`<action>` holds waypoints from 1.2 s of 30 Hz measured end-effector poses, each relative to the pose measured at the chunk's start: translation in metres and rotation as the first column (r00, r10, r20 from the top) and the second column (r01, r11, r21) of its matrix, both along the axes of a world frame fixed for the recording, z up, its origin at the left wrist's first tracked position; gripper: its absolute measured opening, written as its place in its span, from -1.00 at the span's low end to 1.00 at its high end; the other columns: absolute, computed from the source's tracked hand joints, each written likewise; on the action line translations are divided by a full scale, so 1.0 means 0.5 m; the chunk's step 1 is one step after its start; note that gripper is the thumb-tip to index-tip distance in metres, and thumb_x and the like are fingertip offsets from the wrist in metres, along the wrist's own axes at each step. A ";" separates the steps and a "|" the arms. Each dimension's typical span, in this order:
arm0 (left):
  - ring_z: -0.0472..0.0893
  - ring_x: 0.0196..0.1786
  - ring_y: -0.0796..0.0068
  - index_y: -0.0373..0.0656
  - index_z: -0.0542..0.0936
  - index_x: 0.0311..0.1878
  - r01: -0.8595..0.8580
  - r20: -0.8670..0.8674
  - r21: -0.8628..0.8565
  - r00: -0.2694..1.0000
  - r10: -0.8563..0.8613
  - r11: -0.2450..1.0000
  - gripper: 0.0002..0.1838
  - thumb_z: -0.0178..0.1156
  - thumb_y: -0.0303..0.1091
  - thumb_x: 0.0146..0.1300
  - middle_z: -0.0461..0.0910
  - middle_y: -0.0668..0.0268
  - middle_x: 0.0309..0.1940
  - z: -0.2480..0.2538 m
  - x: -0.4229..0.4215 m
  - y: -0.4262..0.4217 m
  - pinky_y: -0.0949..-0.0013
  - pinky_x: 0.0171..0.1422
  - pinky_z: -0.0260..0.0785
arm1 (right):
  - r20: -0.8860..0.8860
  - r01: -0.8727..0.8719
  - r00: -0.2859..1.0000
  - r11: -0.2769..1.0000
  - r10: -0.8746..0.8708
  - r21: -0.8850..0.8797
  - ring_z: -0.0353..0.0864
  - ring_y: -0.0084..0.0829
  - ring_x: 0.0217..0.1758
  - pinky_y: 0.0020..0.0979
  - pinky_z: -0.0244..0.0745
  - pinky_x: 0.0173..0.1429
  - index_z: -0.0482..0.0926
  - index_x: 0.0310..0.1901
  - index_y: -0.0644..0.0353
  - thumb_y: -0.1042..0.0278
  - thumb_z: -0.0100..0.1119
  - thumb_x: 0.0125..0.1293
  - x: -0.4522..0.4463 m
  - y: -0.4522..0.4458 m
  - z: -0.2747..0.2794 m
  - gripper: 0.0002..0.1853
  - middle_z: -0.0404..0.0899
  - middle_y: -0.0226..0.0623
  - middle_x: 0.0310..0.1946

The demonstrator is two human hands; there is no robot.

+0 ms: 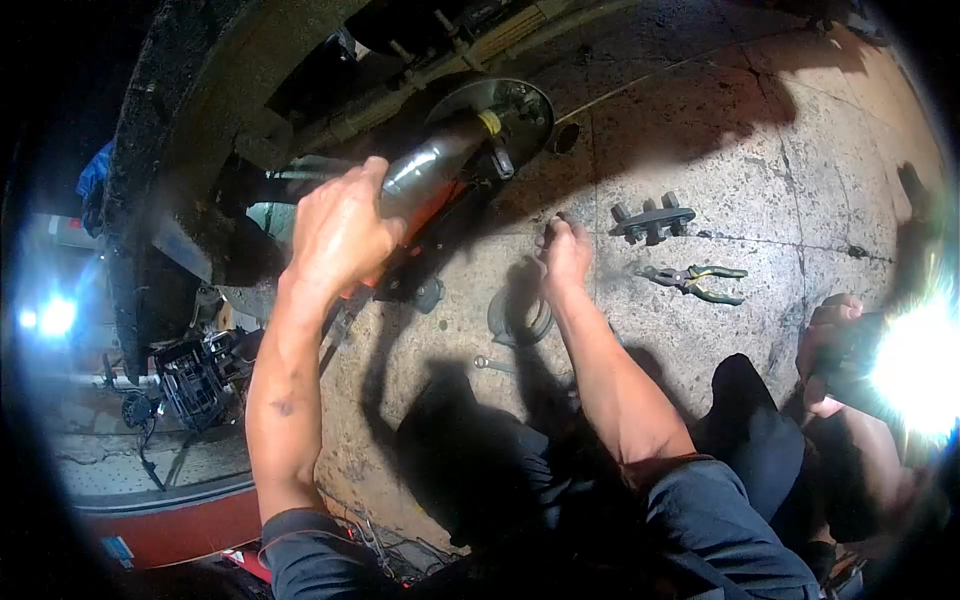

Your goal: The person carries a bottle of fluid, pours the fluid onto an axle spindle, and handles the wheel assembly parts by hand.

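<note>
My left hand [340, 225] is wrapped round a clear plastic bottle [430, 165] with a yellow neck, tilted up to the right. The bottle's neck lies against a round metal plate [535, 115] with hardware on it, under the vehicle. Near the centre, my right hand [567, 255] is closed round a small dark object, too hidden to make out. Right of it, a dark metal part with several studs [655, 218] lies on the concrete floor. Pliers with yellow-and-black handles [695, 282] rest below that part.
A curved metal shoe [520, 318] and a wrench [492, 364] lie on the floor below my right hand. At the right edge, another person's hand [828, 325] is beside a glaring lamp [920, 370]. The vehicle's dark underside [200, 110] fills the upper left.
</note>
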State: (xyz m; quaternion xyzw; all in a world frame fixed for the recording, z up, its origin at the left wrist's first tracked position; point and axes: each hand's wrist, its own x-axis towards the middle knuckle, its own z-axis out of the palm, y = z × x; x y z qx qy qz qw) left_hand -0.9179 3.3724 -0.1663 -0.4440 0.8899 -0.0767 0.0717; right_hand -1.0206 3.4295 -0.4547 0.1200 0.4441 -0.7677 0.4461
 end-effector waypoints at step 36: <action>0.67 -0.14 0.02 -0.21 0.52 -0.08 -0.066 -0.001 0.078 0.998 0.066 0.995 -0.56 0.32 -0.27 -0.07 0.67 0.03 -0.29 -0.016 -0.017 0.027 0.09 -0.01 0.45 | -0.564 0.045 0.771 0.858 0.296 0.512 0.62 -0.18 -0.22 -0.22 0.49 -0.09 0.62 -0.21 0.31 0.25 0.16 0.19 0.122 0.136 -0.322 -0.72 0.66 -0.08 -0.30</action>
